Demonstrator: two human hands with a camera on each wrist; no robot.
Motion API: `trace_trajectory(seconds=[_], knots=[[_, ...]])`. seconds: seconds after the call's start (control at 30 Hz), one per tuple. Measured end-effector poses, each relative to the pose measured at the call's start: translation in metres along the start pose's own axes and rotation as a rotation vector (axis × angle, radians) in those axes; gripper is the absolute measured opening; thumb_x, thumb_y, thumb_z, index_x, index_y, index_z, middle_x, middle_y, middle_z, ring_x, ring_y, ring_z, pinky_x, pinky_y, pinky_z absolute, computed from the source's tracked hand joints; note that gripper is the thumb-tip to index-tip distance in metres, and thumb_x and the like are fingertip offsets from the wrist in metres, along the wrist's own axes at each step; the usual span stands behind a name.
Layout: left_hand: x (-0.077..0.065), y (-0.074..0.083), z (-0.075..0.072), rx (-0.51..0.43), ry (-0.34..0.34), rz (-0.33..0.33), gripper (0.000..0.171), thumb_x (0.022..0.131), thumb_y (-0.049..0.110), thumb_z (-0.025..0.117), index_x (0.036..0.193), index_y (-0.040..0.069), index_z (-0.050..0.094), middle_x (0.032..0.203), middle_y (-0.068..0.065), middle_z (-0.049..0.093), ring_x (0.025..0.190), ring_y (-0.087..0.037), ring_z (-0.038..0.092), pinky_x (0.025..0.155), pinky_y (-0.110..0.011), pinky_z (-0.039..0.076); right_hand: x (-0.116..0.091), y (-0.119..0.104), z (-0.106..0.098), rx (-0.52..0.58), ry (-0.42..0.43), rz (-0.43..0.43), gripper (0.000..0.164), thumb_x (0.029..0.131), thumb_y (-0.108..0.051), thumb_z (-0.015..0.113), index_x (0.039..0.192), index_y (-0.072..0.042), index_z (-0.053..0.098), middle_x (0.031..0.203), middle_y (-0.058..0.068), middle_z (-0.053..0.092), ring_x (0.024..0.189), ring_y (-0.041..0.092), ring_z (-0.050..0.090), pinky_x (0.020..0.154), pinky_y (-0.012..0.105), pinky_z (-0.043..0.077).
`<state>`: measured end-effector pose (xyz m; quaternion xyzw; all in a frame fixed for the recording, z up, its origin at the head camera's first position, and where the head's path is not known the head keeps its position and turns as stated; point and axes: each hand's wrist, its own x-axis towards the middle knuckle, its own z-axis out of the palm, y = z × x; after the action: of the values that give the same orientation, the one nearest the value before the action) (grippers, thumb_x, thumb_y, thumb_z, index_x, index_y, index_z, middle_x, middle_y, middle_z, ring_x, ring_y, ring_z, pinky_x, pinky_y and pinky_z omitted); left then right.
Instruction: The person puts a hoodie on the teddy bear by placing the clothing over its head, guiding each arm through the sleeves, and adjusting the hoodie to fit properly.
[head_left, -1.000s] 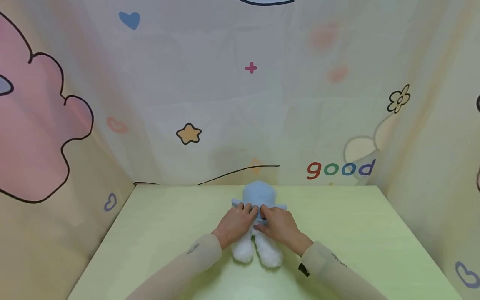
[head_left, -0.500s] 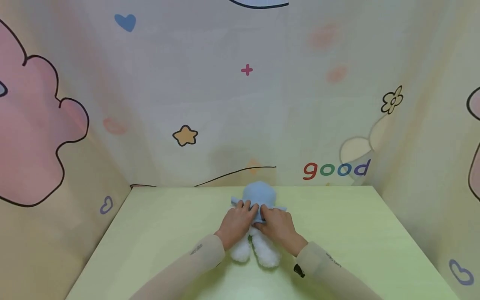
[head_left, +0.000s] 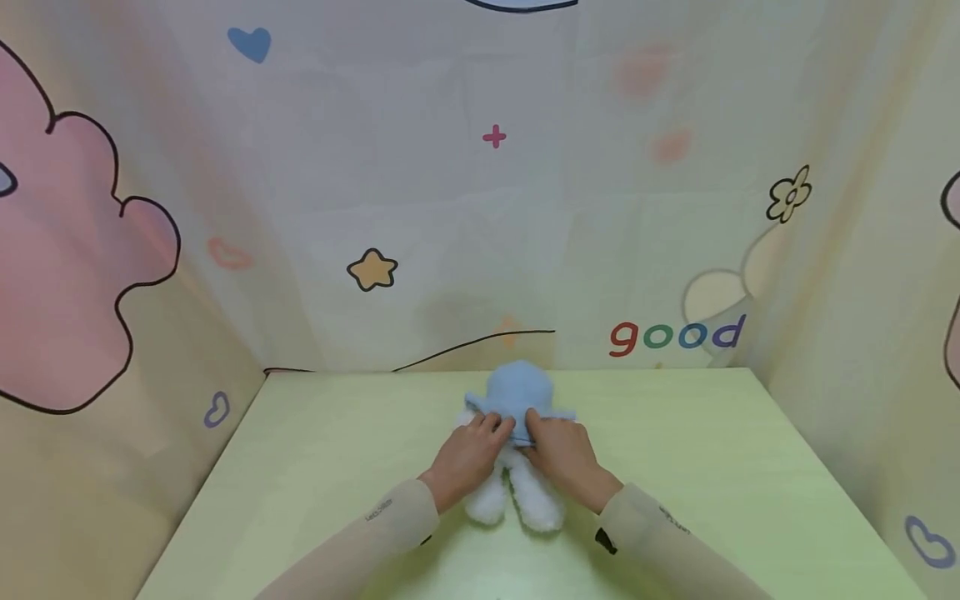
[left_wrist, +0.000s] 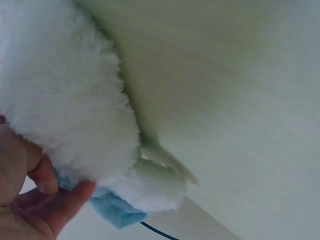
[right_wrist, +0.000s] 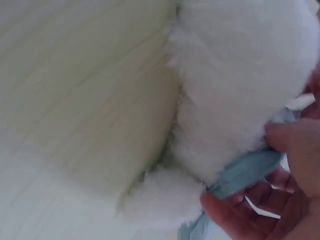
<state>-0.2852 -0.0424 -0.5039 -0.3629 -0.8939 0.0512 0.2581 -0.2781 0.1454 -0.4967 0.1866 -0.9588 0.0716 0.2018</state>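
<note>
A fluffy white plush toy (head_left: pixel 536 500) lies on the table with its two legs towards me. Light-blue cloth (head_left: pixel 520 392), like a small doll garment with a flap on each side, covers its upper end. My left hand (head_left: pixel 465 457) pinches the cloth near its lower edge, on the left. On the right, my right hand (head_left: pixel 567 457) holds the same edge, thumb on top. In the left wrist view, fingers and thumb meet at the blue cloth (left_wrist: pixel 117 207) beside the white fur (left_wrist: pixel 75 100). The right wrist view shows the blue edge (right_wrist: pixel 247 172) between thumb and fingers.
The pale green table (head_left: pixel 697 483) extends around the toy. A printed curtain (head_left: pixel 420 167) stands behind it and along both sides. Its bottom meets the table's far edge just past the toy.
The blue cloth's lower edge now shows between my hands, and the cloth looks smoother. White fur has come into sight beside my left hand. Both hands keep nearly the same place.
</note>
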Motion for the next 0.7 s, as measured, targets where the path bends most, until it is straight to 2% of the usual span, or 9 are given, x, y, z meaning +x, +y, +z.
trace_trajectory(seconds=[0.1,0.17,0.23,0.33,0.47,0.6,0.7], knots=[[-0.008,-0.004,-0.001,-0.107,-0.016,-0.012,0.031,0.093,0.014,0.065,0.122,0.012,0.054,0.113,-0.004,0.062,0.098,-0.017,0.066,0.067,-0.025,0.056,-0.008,0.000,-0.006,0.027,0.013,-0.056,0.035,0.079,-0.034,0.081,0.078,-0.016,0.051,0.060,-0.005,0.046,0.049,0.013,0.045,0.044,0.027,0.032],[-0.012,-0.007,-0.002,-0.159,-0.031,-0.021,0.030,0.093,0.017,0.065,0.121,0.013,0.054,0.114,-0.003,0.062,0.098,-0.015,0.065,0.072,-0.025,0.056,-0.012,-0.002,-0.009,0.025,0.024,-0.105,0.029,0.080,-0.033,0.081,0.079,-0.016,0.057,0.064,-0.005,0.048,0.052,0.013,0.047,0.046,0.026,0.034],[-0.013,-0.010,-0.003,-0.210,-0.033,-0.028,0.026,0.092,0.018,0.066,0.117,0.014,0.057,0.112,-0.001,0.062,0.095,-0.014,0.064,0.074,-0.026,0.055,-0.014,-0.002,-0.011,0.018,0.023,-0.148,0.022,0.082,-0.030,0.079,0.079,-0.017,0.061,0.067,-0.005,0.051,0.055,0.013,0.048,0.048,0.025,0.036],[-0.013,-0.012,-0.004,-0.259,-0.045,-0.016,0.012,0.094,0.019,0.066,0.105,0.015,0.062,0.109,0.000,0.059,0.094,-0.014,0.059,0.072,-0.024,0.053,-0.016,-0.001,-0.013,0.022,0.000,-0.169,0.014,0.084,-0.027,0.077,0.078,-0.018,0.068,0.075,-0.005,0.053,0.061,0.012,0.052,0.049,0.023,0.038],[-0.014,-0.012,-0.001,-0.296,-0.067,-0.038,0.006,0.095,0.019,0.064,0.101,0.017,0.064,0.113,-0.002,0.054,0.102,-0.016,0.054,0.072,-0.023,0.053,-0.020,0.003,-0.014,0.076,-0.030,-0.172,0.008,0.086,-0.026,0.075,0.084,-0.018,0.075,0.087,-0.005,0.057,0.071,0.012,0.056,0.053,0.023,0.044],[-0.015,-0.012,0.000,-0.355,-0.061,-0.116,0.016,0.095,0.020,0.064,0.110,0.015,0.058,0.120,-0.004,0.051,0.108,-0.017,0.053,0.071,-0.023,0.053,-0.020,0.010,-0.014,0.192,-0.023,-0.114,0.012,0.087,-0.025,0.075,0.095,-0.016,0.073,0.098,-0.004,0.061,0.083,0.012,0.061,0.067,0.027,0.051],[-0.013,-0.014,-0.004,-0.433,-0.039,-0.177,0.026,0.095,0.020,0.063,0.118,0.014,0.054,0.128,-0.007,0.049,0.112,-0.019,0.054,0.068,-0.024,0.053,-0.015,0.018,-0.017,0.281,0.018,-0.071,0.019,0.086,-0.022,0.074,0.102,-0.014,0.069,0.106,-0.001,0.062,0.095,0.017,0.062,0.077,0.033,0.053]])
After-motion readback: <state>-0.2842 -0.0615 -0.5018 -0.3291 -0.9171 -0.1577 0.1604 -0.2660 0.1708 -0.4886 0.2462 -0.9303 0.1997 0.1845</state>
